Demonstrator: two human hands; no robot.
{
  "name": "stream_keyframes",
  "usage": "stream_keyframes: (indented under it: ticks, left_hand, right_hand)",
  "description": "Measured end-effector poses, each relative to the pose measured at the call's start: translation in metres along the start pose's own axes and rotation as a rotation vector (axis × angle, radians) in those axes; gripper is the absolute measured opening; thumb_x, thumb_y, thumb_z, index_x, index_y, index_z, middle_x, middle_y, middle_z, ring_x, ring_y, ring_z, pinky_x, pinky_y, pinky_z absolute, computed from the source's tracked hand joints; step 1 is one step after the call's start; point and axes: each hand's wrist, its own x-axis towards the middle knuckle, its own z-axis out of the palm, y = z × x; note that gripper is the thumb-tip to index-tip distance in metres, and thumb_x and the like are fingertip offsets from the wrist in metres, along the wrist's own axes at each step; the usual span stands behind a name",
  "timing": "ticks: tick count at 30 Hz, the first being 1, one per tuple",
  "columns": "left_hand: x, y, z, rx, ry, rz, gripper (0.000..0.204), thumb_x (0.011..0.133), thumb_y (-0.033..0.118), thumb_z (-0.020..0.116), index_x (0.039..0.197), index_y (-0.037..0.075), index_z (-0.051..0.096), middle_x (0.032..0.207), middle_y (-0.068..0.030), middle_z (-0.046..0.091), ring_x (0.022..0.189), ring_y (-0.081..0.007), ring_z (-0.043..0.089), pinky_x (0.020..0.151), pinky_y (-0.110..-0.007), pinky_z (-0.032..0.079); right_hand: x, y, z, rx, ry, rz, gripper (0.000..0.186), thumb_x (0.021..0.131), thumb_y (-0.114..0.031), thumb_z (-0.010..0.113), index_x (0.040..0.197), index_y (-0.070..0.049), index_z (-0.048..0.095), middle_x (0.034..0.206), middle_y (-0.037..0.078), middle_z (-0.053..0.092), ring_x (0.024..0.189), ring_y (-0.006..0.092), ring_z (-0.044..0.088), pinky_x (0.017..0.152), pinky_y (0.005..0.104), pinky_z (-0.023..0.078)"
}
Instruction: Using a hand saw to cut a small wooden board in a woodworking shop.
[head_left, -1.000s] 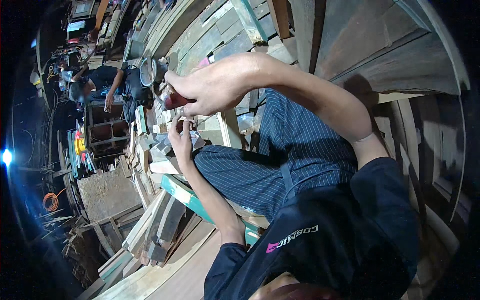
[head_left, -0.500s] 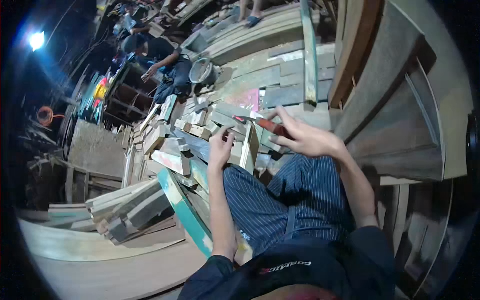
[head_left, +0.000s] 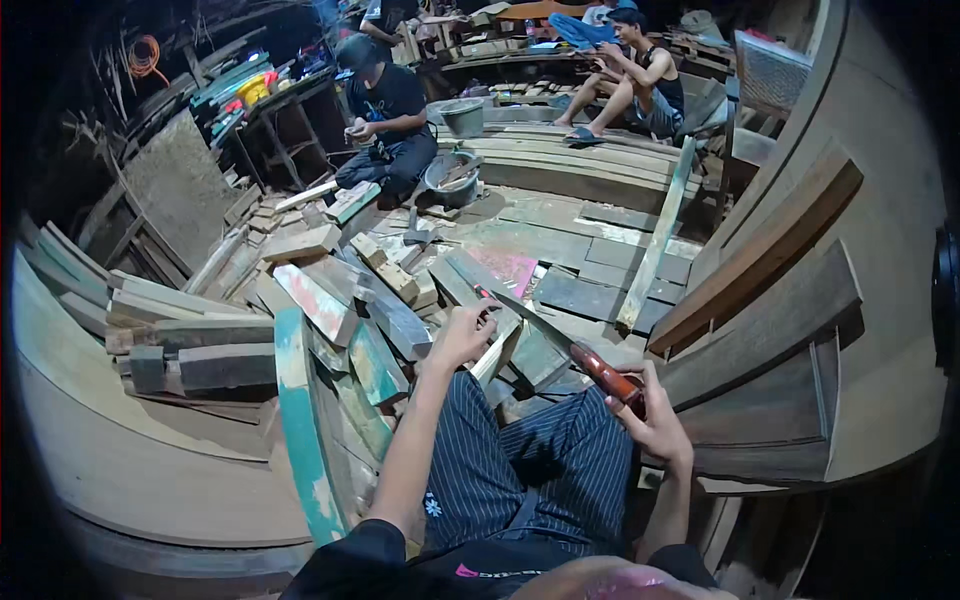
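Observation:
My right hand [head_left: 652, 418] is closed round the glossy red-brown wooden handle of a narrow, long-bladed tool [head_left: 545, 330]. Whether it is a knife or a saw I cannot make out. The blade slants up and left, away from me, toward my left hand [head_left: 466, 335]. That hand's fingers are curled beside the blade's far end, and what is in them is hidden. A small pinkish-red piece [head_left: 484, 292] shows just above those fingertips; I cannot tell whether it belongs to the tool. Below the blade, a pale wood block [head_left: 497, 350] stands tilted in front of my knees.
Scrap wood blocks [head_left: 300, 243] pile up at left. A teal-painted curved board [head_left: 303, 430] lies by my left arm. Large wooden panels [head_left: 780, 390] stand at right. Further off are a bucket [head_left: 452, 180], a hammer-like tool [head_left: 418, 232], a long strip [head_left: 658, 240] and several seated people.
The view has tilted up and turned, showing more people at the back. My right hand has drawn back toward me along with the tool, exposing more of its blade. My left hand stays near the tip.

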Motion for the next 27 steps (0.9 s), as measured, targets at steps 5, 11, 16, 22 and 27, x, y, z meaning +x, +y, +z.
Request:
stream_keyframes:
  ticks: [5, 11, 16, 22, 27]
  left_hand:
    - [-0.005, -0.001, -0.006, -0.016, 0.020, -0.063, 0.033, 0.083, 0.019, 0.061, 0.113, 0.005, 0.064, 0.079, -0.0209, 0.067, 0.074, -0.0302, 0.068, 0.069, -0.040, 0.052]
    - [-0.006, -0.017, -0.002, -0.078, 0.088, 0.010, 0.032, 0.082, 0.017, 0.063, 0.111, 0.005, 0.067, 0.077, -0.0151, 0.067, 0.071, -0.0237, 0.067, 0.068, -0.036, 0.052]
    - [-0.006, -0.023, 0.000, -0.058, 0.045, -0.024, 0.036, 0.081, 0.018, 0.063, 0.113, 0.004, 0.065, 0.082, -0.0179, 0.068, 0.078, -0.0291, 0.067, 0.072, -0.039, 0.052]
    - [-0.005, -0.017, -0.003, -0.009, 0.034, -0.089, 0.035, 0.081, 0.020, 0.064, 0.112, 0.003, 0.064, 0.090, -0.0194, 0.069, 0.086, -0.0312, 0.068, 0.077, -0.040, 0.052]
    - [-0.010, -0.045, -0.016, -0.094, 0.551, 0.020, 0.025, 0.081, 0.014, 0.066, 0.105, 0.005, 0.069, 0.095, -0.0111, 0.068, 0.086, -0.0241, 0.065, 0.081, -0.034, 0.050]
  right_hand:
    - [-0.018, -0.024, 0.019, -0.100, 0.055, -0.081, 0.042, 0.089, -0.014, 0.067, 0.120, 0.002, 0.042, 0.106, 0.023, 0.063, 0.099, 0.0322, 0.064, 0.086, 0.0375, 0.048]
    - [-0.036, -0.041, 0.032, -0.097, 0.013, 0.055, 0.043, 0.092, -0.014, 0.063, 0.124, 0.002, 0.039, 0.098, 0.024, 0.062, 0.088, 0.0307, 0.064, 0.082, 0.0371, 0.049]
    - [-0.038, -0.035, 0.029, -0.139, 0.080, 0.006, 0.043, 0.094, -0.017, 0.061, 0.125, 0.002, 0.039, 0.101, 0.022, 0.062, 0.090, 0.0257, 0.062, 0.082, 0.0351, 0.048]
    - [-0.040, -0.033, 0.031, -0.131, 0.040, 0.115, 0.042, 0.097, -0.020, 0.057, 0.126, 0.003, 0.038, 0.108, 0.025, 0.061, 0.097, 0.0332, 0.062, 0.086, 0.0384, 0.047]
    - [-0.044, -0.037, 0.041, -0.204, 0.042, 0.120, 0.044, 0.097, -0.020, 0.056, 0.129, 0.003, 0.035, 0.112, 0.027, 0.059, 0.104, 0.0395, 0.062, 0.089, 0.0416, 0.046]
